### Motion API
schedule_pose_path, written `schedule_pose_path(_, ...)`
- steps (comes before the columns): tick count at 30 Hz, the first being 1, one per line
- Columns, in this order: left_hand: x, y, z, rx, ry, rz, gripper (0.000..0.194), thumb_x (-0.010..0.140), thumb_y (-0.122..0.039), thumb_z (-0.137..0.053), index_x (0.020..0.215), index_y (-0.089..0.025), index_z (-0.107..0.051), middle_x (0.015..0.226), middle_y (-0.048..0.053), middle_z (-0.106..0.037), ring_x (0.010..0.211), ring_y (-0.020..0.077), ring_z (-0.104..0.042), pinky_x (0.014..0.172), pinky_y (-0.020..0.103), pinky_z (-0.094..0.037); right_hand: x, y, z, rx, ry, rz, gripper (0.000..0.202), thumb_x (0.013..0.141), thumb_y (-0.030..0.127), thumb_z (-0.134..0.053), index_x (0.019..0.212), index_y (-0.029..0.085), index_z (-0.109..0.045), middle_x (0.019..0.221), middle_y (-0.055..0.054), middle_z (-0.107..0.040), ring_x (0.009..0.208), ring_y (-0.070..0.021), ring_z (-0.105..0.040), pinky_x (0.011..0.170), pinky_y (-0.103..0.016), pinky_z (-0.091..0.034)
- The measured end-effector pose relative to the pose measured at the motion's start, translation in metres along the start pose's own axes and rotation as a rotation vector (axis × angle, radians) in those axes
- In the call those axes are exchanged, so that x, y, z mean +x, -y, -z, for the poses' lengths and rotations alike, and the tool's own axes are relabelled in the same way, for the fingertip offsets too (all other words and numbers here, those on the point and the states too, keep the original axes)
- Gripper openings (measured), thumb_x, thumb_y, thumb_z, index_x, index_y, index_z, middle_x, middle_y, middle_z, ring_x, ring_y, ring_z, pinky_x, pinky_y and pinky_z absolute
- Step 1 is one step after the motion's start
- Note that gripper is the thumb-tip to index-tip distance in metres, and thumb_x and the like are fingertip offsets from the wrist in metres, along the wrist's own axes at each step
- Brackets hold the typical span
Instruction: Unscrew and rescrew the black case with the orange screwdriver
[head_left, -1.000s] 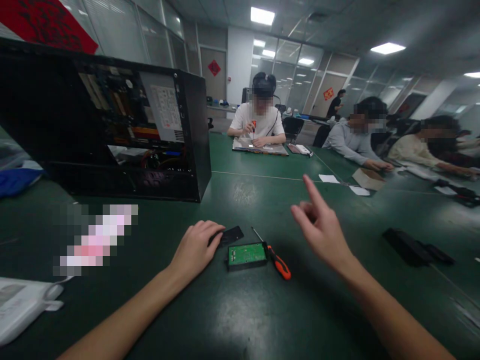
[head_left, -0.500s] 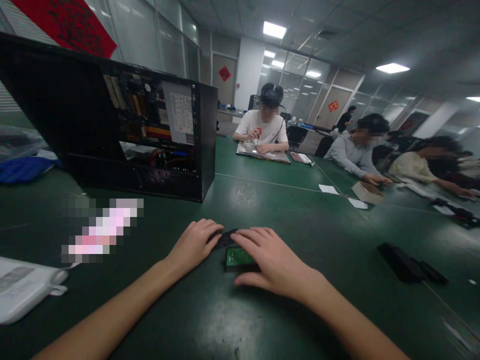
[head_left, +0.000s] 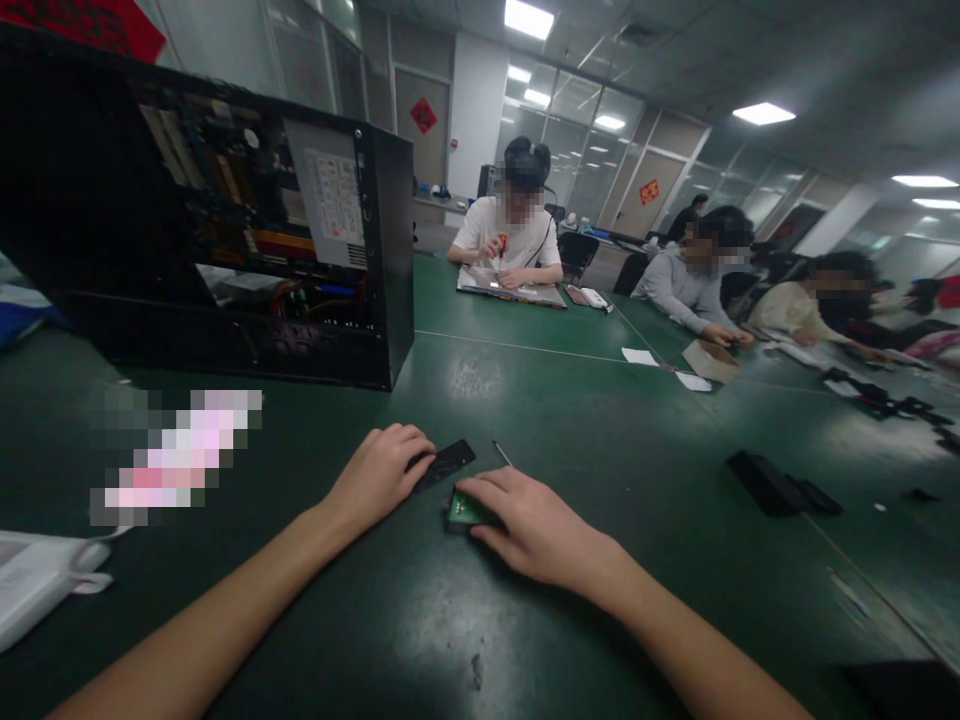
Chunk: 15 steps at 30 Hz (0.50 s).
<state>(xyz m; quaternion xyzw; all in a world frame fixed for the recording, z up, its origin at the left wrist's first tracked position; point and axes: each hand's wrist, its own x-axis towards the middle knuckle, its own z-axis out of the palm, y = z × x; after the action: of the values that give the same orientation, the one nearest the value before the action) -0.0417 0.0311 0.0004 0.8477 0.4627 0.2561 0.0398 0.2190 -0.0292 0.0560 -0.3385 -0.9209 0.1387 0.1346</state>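
Observation:
My left hand (head_left: 384, 472) is closed over the near-left end of a flat black cover (head_left: 450, 458), which lies at a slant on the table. Its far end shows past my fingertips. Just right of it sits a small green circuit board (head_left: 463, 507) in a black housing. My right hand (head_left: 536, 515) is wrapped around the board's right side, thumb toward me and fingers along the far edge, hiding much of it. Beyond the knuckles a thin metal rod (head_left: 501, 453) pokes out; its other end is hidden by the hand.
An open black computer case (head_left: 397, 270) stands at the back left of the green table (head_left: 480, 620). A white device (head_left: 41, 580) lies at the left, beside a blurred-out patch. Black parts (head_left: 780, 485) lie to the right. Several people sit farther off.
My right hand has left the black cover and closed in on the circuit board. More of the cover now shows, along with the thin rod. The view has shifted slightly right.

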Motion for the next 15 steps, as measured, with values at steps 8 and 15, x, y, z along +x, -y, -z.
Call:
schedule_pose_path(8, 0.001, -0.005, 0.008, -0.045, -0.076, -0.050, 0.020, 0.103, -0.028, -0.056, 0.100, -0.021, -0.075, 0.103, 0.006, -0.075, 0.097, 0.0275, -0.067, 0.081, 0.040, -0.044, -0.086, -0.010, 0.061, -0.072, -0.344, -0.276, 0.054, 0.104, 0.036, -0.057, 0.156, 0.028, -0.044, 0.144, -0.009, -0.063, 0.128, -0.0228, -0.063, 0.109, -0.042, -0.052)
schedule_pose_path(15, -0.003, -0.020, 0.001, -0.154, -0.218, -0.070, 0.019, 0.105, -0.029, -0.053, 0.105, -0.020, -0.070, 0.108, 0.007, -0.076, 0.102, 0.0255, -0.069, 0.091, 0.040, -0.049, -0.288, -0.134, 0.111, -0.648, -0.449, -1.005, 0.069, 0.084, 0.061, -0.058, 0.136, 0.016, -0.065, 0.094, -0.017, -0.077, 0.073, -0.0375, -0.074, 0.060, -0.046, -0.055)
